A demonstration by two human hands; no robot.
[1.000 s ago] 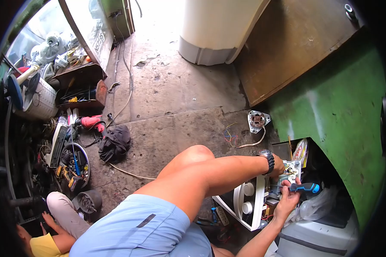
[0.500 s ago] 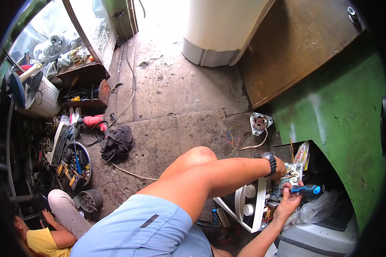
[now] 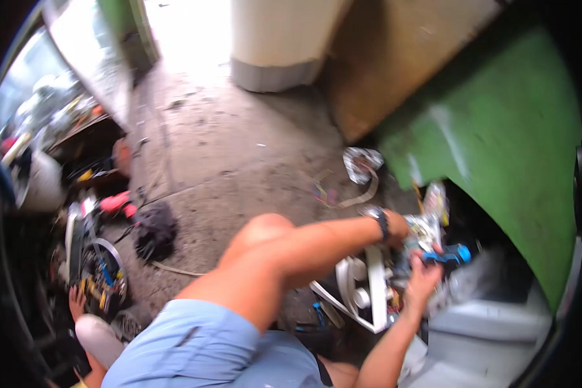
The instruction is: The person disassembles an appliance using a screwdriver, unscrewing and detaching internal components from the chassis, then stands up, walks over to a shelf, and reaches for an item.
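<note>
My right hand (image 3: 424,279) is closed around a screwdriver with a blue and black handle (image 3: 456,255). The handle's end points right, and the shaft is lost in blur. Close by on the left, my left hand (image 3: 398,227), with a dark watch at the wrist, is curled against a pale metal part with wires (image 3: 424,227). Its fingertips are mostly hidden. Below both hands stands a white plastic frame (image 3: 376,291) with round white pieces inside. A small motor (image 3: 362,163) with a pale cable lies on the floor beyond my left hand.
A green panel (image 3: 491,149) rises at the right, above a grey plastic body (image 3: 491,333). At left are a bowl of tools (image 3: 124,275), a red power drill (image 3: 116,203), a dark cloth (image 3: 155,231) and another person's hand (image 3: 77,302). A large pale tub (image 3: 271,74) stands ahead.
My view has swung, so the scene sits farther left and higher, blurred. Both my hands stay at the metal part, with the screwdriver still held. The other person's hand has moved up beside the tool bowl.
</note>
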